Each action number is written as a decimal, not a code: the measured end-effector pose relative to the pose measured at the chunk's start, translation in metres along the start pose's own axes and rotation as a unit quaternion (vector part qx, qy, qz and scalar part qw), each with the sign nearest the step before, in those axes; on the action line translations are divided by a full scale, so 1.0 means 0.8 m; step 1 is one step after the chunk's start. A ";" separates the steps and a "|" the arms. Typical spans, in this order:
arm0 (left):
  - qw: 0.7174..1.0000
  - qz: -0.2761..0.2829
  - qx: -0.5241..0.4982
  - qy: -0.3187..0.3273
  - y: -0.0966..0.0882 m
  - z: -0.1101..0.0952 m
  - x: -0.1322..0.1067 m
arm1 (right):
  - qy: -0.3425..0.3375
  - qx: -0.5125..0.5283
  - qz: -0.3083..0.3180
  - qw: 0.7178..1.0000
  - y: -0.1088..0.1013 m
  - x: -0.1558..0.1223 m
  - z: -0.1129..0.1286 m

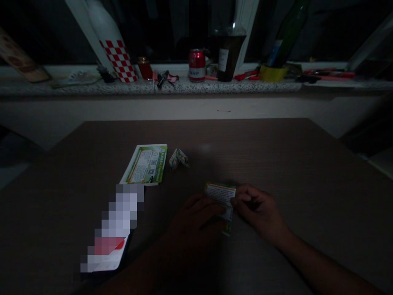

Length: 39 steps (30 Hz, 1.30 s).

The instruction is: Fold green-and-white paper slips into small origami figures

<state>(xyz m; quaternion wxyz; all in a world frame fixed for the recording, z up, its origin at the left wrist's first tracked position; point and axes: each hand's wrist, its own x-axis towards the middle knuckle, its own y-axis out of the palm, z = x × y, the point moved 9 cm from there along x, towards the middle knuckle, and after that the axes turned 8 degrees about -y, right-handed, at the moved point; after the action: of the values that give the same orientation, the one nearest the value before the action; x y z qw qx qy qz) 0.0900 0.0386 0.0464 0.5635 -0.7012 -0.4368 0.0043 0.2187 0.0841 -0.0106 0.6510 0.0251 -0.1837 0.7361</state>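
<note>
While two hands (196, 215) (260, 209) touch one leaflet (220, 193), the right pinches it — left's grip unclear.

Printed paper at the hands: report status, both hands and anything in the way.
Left hand lying across printed paper. Right hand holding its right edge. Phone, paper stack off left, not in the way.

On the speckled windowsill (178, 89), a white bottle with red checks (118, 55) stands near a small red container (144, 68). A red-and-silver can (197, 65) stands left of a dark cup (229, 55) bearing a white label. Farther right are a green bottle (290, 32) and a yellow object (272, 74); a patterned cylinder (21, 57) stands far left.
</note>
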 end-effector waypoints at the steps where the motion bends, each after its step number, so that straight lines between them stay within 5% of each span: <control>1: 1.000 0.004 -0.002 0.001 0.002 0.000 0.000 | -0.004 -0.008 0.008 1.000 0.002 0.000 0.000; 15: 0.992 0.124 0.024 -0.029 0.047 0.015 -0.013 | -0.051 -0.231 0.081 0.968 0.010 0.000 -0.007; 39: 0.984 0.169 0.046 -0.026 0.057 0.015 -0.020 | -0.036 -0.377 0.083 0.922 -0.008 0.012 -0.003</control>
<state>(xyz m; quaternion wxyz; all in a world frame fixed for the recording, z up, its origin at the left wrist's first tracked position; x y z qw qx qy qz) 0.1022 0.0387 -0.0020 0.5751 -0.7376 -0.3259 0.1378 0.2241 0.0946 -0.0086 0.5420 -0.2113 -0.4719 0.6624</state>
